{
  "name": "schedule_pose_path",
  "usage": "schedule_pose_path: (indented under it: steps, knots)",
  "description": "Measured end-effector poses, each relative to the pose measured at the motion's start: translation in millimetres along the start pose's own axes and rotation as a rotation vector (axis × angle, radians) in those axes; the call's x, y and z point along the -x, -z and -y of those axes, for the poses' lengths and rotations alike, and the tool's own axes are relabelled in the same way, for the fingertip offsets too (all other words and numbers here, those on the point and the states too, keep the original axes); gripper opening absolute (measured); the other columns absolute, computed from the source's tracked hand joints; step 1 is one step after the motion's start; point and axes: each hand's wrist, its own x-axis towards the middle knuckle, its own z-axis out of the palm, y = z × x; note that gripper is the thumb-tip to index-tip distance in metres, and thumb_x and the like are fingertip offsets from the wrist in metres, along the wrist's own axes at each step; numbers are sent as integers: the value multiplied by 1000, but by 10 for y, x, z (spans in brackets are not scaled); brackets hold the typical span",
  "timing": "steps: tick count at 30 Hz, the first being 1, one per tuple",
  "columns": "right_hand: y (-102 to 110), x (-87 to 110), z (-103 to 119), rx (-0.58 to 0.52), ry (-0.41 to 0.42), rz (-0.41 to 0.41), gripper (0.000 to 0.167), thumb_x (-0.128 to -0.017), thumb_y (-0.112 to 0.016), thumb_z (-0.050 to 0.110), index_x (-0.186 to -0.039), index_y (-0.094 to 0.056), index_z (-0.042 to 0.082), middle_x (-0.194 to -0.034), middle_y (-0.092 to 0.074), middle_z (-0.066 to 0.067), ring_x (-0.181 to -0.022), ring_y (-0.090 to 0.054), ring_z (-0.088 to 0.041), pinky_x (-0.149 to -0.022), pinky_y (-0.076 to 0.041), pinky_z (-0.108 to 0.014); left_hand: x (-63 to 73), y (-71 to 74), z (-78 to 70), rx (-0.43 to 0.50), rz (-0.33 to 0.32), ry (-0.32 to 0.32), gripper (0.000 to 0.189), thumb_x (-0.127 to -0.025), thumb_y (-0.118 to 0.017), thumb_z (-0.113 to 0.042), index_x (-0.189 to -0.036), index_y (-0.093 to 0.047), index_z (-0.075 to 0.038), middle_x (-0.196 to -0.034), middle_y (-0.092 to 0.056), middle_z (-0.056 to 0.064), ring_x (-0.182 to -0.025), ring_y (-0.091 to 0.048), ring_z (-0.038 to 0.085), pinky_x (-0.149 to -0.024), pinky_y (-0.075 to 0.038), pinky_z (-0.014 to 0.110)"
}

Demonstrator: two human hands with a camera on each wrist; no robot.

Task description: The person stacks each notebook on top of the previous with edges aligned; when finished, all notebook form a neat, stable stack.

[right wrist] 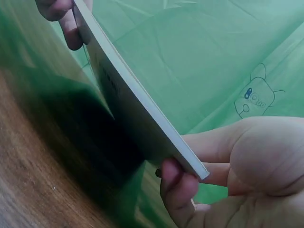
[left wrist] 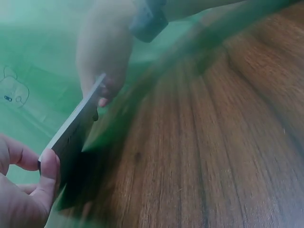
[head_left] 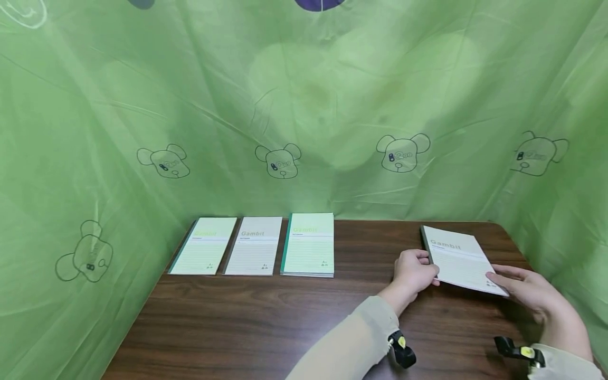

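Observation:
A grey-white Gambit notebook with a dark spine (head_left: pixel 458 258) is held between both hands at the right of the table, tilted, with a dark shadow on the wood beneath it. The left hand (head_left: pixel 412 273) pinches its left edge near the spine, thumb on the cover. At the lower right corner the right hand (head_left: pixel 527 287) grips it, thumb on top and fingers underneath. In the right wrist view the notebook's page edge (right wrist: pixel 156 116) shows between that hand's thumb and fingers. The left wrist view shows the notebook (left wrist: pixel 71 126) edge-on too.
Along the table's back edge lie a green-tinted notebook (head_left: pixel 204 245), a white notebook (head_left: pixel 254 245) and a small stack of notebooks with a green one on top (head_left: pixel 309 245). Green cloth (head_left: pixel 332 105) with bear drawings hangs behind and beside the dark wooden table (head_left: pixel 237 316).

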Motion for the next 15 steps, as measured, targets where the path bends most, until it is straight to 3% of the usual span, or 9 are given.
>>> schedule_pose_path:
  steps: [4, 9, 12, 13, 15]
  knots:
    - [13, -4, 0, -40, 1, 18, 60, -112, -64, 38, -152, -57, -5, -114, -66, 15, -96, -61, 7, -82, -56, -19, 1, 49, -28, -9, 16, -12, 36, -81, -77, 14, -113, -80, -1, -88, -74, 0, -50, -67, 15, -60, -66, 44]
    - [8, -24, 21, 4, 42, 16, 81, -113, -61, 39, -159, -31, -21, -131, -66, 1, -98, -53, 19, -82, -54, -14, -16, 112, -36, 5, 27, -28, 37, -80, -76, 15, -112, -80, -2, -88, -74, 1, -49, -65, 15, -62, -66, 47]
    - [-16, -20, 43, -31, 69, 11, 79, -113, -61, 36, -160, -30, -20, -127, -64, 15, -100, -50, 22, -83, -53, -12, -27, 162, -33, 24, 35, -45, 38, -80, -74, 17, -113, -80, -3, -88, -75, 1, -48, -63, 13, -63, -65, 50]
    - [-32, -17, 51, -55, 83, 7, 73, -113, -62, 34, -160, -36, -16, -124, -63, 22, -101, -51, 22, -83, -52, -12, -32, 182, -30, 26, 37, -52, 39, -80, -74, 17, -113, -80, -3, -88, -76, 1, -47, -62, 12, -63, -65, 51]
    - [-74, -7, 71, -113, 116, -6, 51, -113, -63, 28, -157, -54, 4, -115, -62, 28, -100, -55, 18, -82, -52, -12, -35, 234, -28, 34, 42, -68, 41, -80, -72, 17, -115, -80, -3, -88, -76, 0, -47, -60, 11, -64, -65, 54]
